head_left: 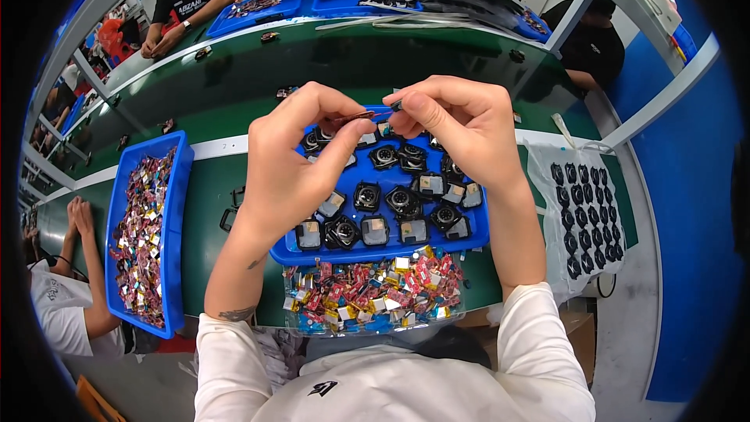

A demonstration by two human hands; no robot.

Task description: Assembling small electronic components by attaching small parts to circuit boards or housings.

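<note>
Both my hands are raised over the far part of a blue tray, fingertips close together. Between thumb and fingers, my left hand pinches a small red circuit board, partly covered by the fingers. My right hand grips a small dark piece, its kind too small to make out. A thin reddish wire seems to span the gap between the two. Below them the tray holds several black watch-like cases, some showing round black faces, others grey plates.
Loose red boards and silver cells lie in a heap before the tray. A long blue bin of similar parts stands left. To the right is a white sheet with rows of black cases. Beyond runs a green conveyor belt; co-workers sit across and at left.
</note>
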